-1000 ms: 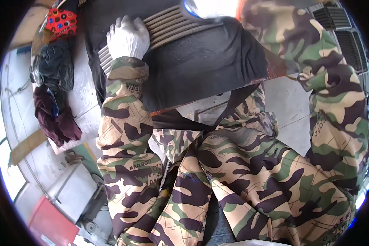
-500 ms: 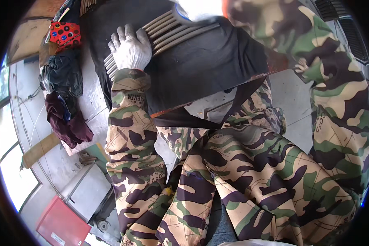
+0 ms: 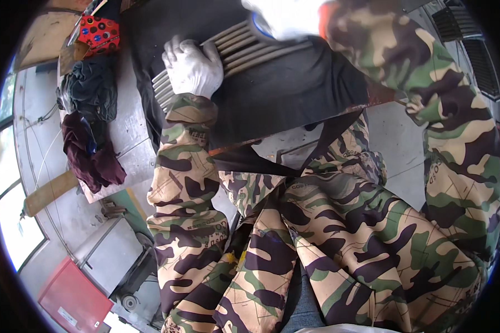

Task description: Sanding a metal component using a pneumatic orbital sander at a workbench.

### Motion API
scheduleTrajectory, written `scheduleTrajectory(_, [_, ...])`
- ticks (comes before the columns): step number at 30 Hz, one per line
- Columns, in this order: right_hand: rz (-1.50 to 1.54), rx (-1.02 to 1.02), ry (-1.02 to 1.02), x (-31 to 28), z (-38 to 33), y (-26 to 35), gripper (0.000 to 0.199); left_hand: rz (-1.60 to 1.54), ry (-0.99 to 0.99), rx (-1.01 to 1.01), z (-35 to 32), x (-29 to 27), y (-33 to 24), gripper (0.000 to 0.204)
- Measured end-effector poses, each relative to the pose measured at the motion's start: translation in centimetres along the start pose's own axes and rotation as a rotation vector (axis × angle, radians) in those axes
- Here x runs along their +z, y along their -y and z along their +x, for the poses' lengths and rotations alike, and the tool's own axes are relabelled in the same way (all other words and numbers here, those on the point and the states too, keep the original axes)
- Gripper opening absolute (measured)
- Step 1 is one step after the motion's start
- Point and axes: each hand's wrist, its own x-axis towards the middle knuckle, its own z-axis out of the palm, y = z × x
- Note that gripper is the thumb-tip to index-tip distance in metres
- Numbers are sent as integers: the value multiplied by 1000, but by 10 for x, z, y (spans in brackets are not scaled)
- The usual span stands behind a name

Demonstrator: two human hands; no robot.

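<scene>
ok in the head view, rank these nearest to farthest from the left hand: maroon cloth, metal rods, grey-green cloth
From the left hand:
1. metal rods, directly beneath it
2. grey-green cloth, to its left
3. maroon cloth, left and lower in view

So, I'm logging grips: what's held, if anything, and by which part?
Cannot be told: left hand lies over rods near their left ends; right hand washed out by glare.

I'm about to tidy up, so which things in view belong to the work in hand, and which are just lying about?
In the work:
grey rods, under the gloved left hand, blurred right hand nearby
black cloth beneath them

Apparently lying about:
red patterned item
dark green cloth
maroon cloth
red box
</scene>
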Motion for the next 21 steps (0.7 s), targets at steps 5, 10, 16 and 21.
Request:
scheduleTrajectory(5, [-54,8,-38,1,10,-4,22,59,217,-103,7,-15,-7,46])
scheduleTrajectory(10, [-58,-12,6,-9,10,12,22,69,341,-104,5,-32,-19,48])
scheduleTrajectory(16, [-22,-41,38,-7,12,23,23,66,348,-111,-7,-41,-29,49])
scheduleTrajectory(21, [17,-23,42,-11,24,27,26,44,281,-110,-2,-22,-16,49])
